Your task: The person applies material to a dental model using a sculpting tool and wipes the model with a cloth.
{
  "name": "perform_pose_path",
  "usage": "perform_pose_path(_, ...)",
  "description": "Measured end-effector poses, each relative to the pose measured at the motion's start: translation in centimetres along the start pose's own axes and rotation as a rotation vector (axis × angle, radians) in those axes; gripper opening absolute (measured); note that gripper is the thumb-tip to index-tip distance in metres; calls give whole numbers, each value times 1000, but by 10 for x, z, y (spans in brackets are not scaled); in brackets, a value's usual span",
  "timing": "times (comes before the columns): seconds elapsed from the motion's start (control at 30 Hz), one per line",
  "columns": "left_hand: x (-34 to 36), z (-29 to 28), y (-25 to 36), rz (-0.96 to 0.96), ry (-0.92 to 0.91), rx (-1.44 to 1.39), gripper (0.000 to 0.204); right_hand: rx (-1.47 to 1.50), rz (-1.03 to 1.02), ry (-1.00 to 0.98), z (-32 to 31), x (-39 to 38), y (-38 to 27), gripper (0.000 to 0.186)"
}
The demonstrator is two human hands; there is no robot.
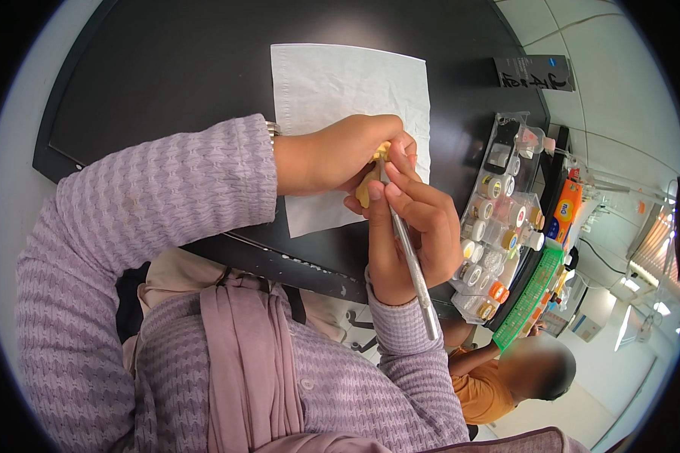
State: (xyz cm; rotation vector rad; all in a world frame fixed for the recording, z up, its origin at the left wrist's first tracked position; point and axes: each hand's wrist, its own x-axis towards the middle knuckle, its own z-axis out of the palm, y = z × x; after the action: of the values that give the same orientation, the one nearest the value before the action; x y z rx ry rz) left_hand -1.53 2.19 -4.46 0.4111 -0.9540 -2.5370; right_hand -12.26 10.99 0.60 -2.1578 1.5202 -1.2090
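Note:
My left hand (340,155) is closed around a small yellow piece (367,187) that resembles a dental cast, with toothlike bumps along its upper part. Much of it is hidden by my fingers. Pinched in my right hand (423,226) is a slim silver metal carving tool (414,268), its handle slanting down to the right. The tool's front end meets the yellow piece, and its very tip is hard to make out. Both hands are together above a white paper sheet (340,83) that lies on the black table (181,75).
To the right, a clear organizer (472,308) holds several small lidded jars. Beyond it are a green basket (529,298), an orange and blue box (565,211) and a dark box (533,72). A person in an orange top (485,392) sits at the lower right.

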Motion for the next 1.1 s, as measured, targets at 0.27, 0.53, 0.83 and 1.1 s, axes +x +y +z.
perform_pose_path(0.27,-3,2,3,-22,-33,-52,38,94,32,33,1,0,2,18)
perform_pose_path(0.53,-1,1,2,-31,-21,-69,37,102,28,30,2,-2,2,19)
perform_pose_path(0.83,0,-1,-1,-18,-42,-74,35,98,30,27,3,-3,3,20)
perform_pose_path(1.1,-1,3,1,4,11,2,34,29,25,7,0,-3,1,17)
